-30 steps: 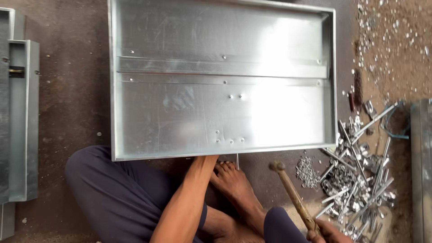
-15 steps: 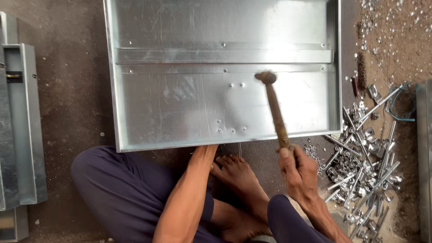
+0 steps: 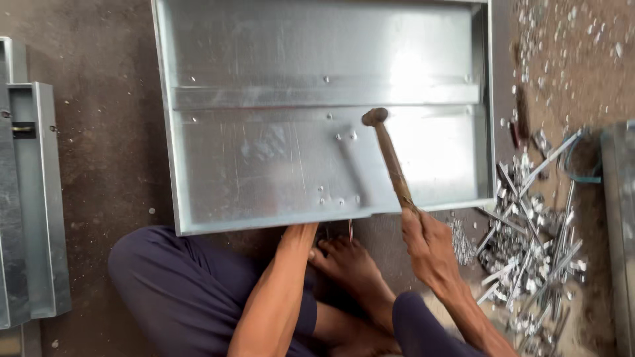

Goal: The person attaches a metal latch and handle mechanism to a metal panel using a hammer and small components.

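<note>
Head view: right hand (image 3: 430,248) gripped hammer (image 3: 389,157) over steel tray (image 3: 264,158); left hand hidden beneath edge, state unclear — glancing blow could've dented panel or hit fingers.

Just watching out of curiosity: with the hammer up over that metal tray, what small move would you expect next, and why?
Probably a short downward blow. The right hand holds the hammer with its head over the tray, near small rivets. The left hand is hidden under the tray's near edge.
</note>
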